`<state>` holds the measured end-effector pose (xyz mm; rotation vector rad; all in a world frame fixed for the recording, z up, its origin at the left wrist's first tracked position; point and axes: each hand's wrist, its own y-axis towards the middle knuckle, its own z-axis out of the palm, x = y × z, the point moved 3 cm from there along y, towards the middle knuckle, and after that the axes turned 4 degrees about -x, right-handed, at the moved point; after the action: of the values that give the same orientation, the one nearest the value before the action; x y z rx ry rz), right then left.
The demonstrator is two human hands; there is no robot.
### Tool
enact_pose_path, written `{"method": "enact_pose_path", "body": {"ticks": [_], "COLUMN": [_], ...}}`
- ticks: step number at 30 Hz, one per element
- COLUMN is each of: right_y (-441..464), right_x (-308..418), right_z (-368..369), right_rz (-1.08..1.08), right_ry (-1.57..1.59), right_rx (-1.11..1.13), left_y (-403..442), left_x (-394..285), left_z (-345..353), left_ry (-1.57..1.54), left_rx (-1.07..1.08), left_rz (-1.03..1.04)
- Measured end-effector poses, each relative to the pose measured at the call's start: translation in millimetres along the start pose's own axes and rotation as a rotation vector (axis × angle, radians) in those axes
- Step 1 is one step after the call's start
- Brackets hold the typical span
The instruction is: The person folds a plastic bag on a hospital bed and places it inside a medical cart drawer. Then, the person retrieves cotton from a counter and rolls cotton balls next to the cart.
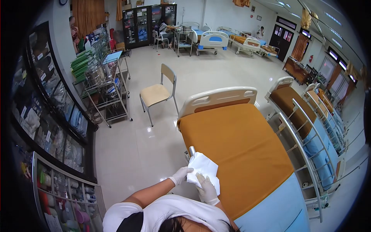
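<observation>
A folded white sheet (203, 165), paper or thin cloth, I cannot tell which, is held in front of my body at the left side of the nearest bed. My left hand (181, 175), in a white glove, grips its left edge with the fingers closed. My right hand (207, 189), gloved too, lies over its lower part, thumb and fingers pressed on it. Just behind the sheet, a short metal tube end (192, 150) sticks up at the bed's side. The bed has a brown cover (235, 143) and a light blue section (274, 208) nearest me.
A chair (155, 94) stands ahead on the left, near metal trolleys (112, 96) loaded with trays. Glass cabinets (50, 92) line the left wall. More beds (293, 96) with side rails stand on the right. A seated person (167, 31) is at the back.
</observation>
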<state>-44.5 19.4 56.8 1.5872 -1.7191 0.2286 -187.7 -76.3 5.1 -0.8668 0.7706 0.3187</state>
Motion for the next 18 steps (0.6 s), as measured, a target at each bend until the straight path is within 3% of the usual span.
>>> {"method": "enact_pose_path", "body": {"ticks": [1, 5, 11, 15, 18], "right_y": [3, 9, 4, 4, 15], "right_x": [2, 9, 1, -15, 12], "right_z": [-4, -30, -49, -48, -59], "right_rz": [-0.006, 0.34, 0.595, 0.533, 0.487], "right_ry": [0.0, 0.255, 0.557, 0.549, 0.588], "right_rx": [0.001, -0.037, -0.217, -0.349, -0.317], "left_y": [0, -4, -18, -30, -29], "left_x": [-5, -25, -36, -35, -35], "left_z": [-1, -1, 7, 23, 35], "left_ry": [-0.003, -0.295, -0.101, 0.167, 0.108], "left_rx": [-0.002, 0.343, 0.274, 0.08, 0.194], "left_rz": [0.005, -0.144, 0.022, 0.565, 0.623]}}
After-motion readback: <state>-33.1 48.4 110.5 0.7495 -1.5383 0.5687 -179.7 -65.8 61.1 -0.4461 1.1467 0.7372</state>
